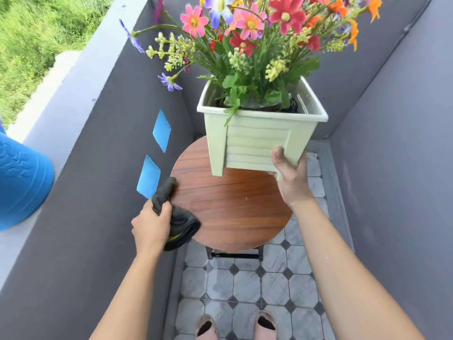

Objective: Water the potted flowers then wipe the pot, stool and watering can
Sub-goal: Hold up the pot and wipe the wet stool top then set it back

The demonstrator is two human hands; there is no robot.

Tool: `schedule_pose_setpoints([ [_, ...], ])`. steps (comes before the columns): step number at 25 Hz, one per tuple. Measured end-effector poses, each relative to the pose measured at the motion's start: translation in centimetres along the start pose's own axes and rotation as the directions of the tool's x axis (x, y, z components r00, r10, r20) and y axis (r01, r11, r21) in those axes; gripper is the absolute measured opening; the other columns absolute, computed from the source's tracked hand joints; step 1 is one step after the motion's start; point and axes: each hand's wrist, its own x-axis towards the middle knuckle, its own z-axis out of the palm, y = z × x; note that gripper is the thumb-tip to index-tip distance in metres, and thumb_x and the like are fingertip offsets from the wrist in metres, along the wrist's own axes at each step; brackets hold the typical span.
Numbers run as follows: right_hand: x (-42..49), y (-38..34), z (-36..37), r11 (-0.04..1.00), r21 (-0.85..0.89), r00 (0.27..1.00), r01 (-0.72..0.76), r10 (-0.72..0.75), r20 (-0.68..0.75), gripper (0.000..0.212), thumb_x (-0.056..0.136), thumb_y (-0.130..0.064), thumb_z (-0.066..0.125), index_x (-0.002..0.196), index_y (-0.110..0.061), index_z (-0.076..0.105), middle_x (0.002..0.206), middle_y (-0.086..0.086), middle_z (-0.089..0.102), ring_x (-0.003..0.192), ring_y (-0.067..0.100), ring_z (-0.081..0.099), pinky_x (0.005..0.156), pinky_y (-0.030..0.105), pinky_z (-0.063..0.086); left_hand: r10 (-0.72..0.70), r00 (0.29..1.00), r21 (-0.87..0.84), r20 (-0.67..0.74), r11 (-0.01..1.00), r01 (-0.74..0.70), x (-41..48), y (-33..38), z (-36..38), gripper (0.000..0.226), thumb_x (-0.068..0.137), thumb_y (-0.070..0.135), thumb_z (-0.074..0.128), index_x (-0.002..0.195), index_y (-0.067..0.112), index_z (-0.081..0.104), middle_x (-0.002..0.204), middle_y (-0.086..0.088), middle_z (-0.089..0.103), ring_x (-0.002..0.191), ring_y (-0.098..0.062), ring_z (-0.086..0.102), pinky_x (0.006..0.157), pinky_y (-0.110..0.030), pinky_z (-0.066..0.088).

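Pot lifting, stool wiping

The right hand (290, 177) is gripping the flower-filled pot (259, 141) above the stool (232, 204); the left hand (152, 227) is clutching a cloth (176, 217) on it.

I see a narrow balcony corner closed in by dark grey walls (103, 133) on the left, back and right. The left wall carries two blue diamond-shaped patches (161, 130) and a pale flat ledge (73, 77) on top. Beyond the ledge lies bright green grass (31, 33) in daylight. The floor (247, 283) has grey marbled tiles with small dark diamond insets between them.
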Motion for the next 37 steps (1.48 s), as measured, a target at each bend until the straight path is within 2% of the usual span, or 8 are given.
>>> schedule_pose_setpoints([
  [3,-2.0,1.0,0.9,0.985,-0.17,0.998,-0.028,0.02,-0.052,0.061,0.054,-0.082,0.063,0.099,-0.041,0.056,0.097,-0.01,0.062,0.095,0.011,0.062,0.094,0.049,0.048,-0.002,0.998,0.0,-0.061,1.0,0.002,1.1,-0.3,-1.3,0.033,0.086,0.024,0.054,0.118,0.016,0.059,0.108,-0.018,0.065,0.106,-0.039,0.052,0.09,-0.042,0.039],
  [7,-3.4,1.8,2.0,0.99,-0.107,0.996,0.086,-0.084,0.027,0.091,0.069,-0.065,0.066,0.127,0.001,0.046,0.109,0.011,0.062,0.107,0.021,0.063,0.094,0.039,0.052,0.14,0.982,0.173,-0.129,0.978,-0.117,2.6,0.6,-1.6,0.046,0.085,0.018,0.055,0.13,0.023,0.052,0.113,-0.014,0.066,0.104,-0.04,0.055,0.084,-0.041,0.042],
  [10,-3.9,2.6,1.9,1.0,-0.009,0.995,0.018,-0.017,0.099,0.099,0.066,-0.06,0.073,0.134,0.001,0.037,0.122,0.02,0.056,0.119,0.035,0.055,0.102,0.054,0.044,0.205,0.97,0.277,-0.127,0.947,-0.164,3.5,1.9,-1.9,0.043,0.086,0.016,0.055,0.128,0.019,0.05,0.114,-0.014,0.063,0.103,-0.039,0.055,0.076,-0.04,0.041],
  [16,-4.4,3.2,1.4,1.0,0.012,0.997,0.0,-0.001,0.078,0.098,0.063,-0.061,0.076,0.132,0.0,0.041,0.129,0.026,0.053,0.121,0.037,0.053,0.103,0.058,0.041,0.124,0.983,-0.169,0.135,0.981,-0.1,3.2,3.1,-0.3,0.067,0.082,0.058,0.055,0.136,0.02,0.046,0.132,-0.003,0.057,0.126,-0.028,0.044,0.104,-0.041,0.036],
  [21,-4.3,2.5,1.1,0.991,-0.113,0.996,0.077,-0.071,0.061,0.097,0.061,-0.07,0.069,0.128,-0.004,0.048,0.115,0.007,0.064,0.108,0.008,0.063,0.089,0.023,0.053,0.234,0.966,0.004,-0.111,0.972,-0.235,1.1,4.7,0.0,0.057,0.088,0.037,0.056,0.14,0.023,0.04,0.125,-0.006,0.06,0.117,-0.029,0.05,0.092,-0.039,0.039],
  [25,-5.0,1.8,0.9,0.96,-0.242,0.987,0.14,-0.156,-0.048,0.046,0.065,-0.073,0.062,0.103,-0.047,0.059,0.097,-0.027,0.068,0.098,0.0,0.065,0.084,0.021,0.053,0.31,0.939,-0.158,-0.151,0.93,-0.332,-0.3,5.0,0.1,0.051,0.086,0.035,0.061,0.136,0.027,0.049,0.117,-0.002,0.063,0.108,-0.02,0.054,0.078,-0.022,0.033],
  [29,-5.6,1.7,0.9,0.937,-0.314,0.966,0.15,-0.207,-0.154,0.035,0.07,-0.056,0.064,0.099,-0.038,0.058,0.09,-0.042,0.063,0.087,-0.011,0.063,0.076,0.011,0.052,0.304,0.95,-0.384,-0.077,0.87,-0.309,0.1,4.6,-0.1,0.052,0.08,0.038,0.069,0.129,0.027,0.056,0.12,0.002,0.065,0.108,-0.012,0.057,0.09,-0.018,0.039],
  [37,-7.1,3.3,-0.5,0.916,-0.371,0.943,0.154,-0.248,-0.221,0.028,0.065,-0.053,0.073,0.086,-0.036,0.064,0.091,0.003,0.069,0.083,0.018,0.068,0.071,0.029,0.054,0.385,0.922,-0.344,-0.03,0.862,-0.371,0.0,5.0,-0.2,0.055,0.079,0.035,0.072,0.13,0.024,0.057,0.121,0.001,0.065,0.099,-0.001,0.049,0.078,0.002,0.028],
])
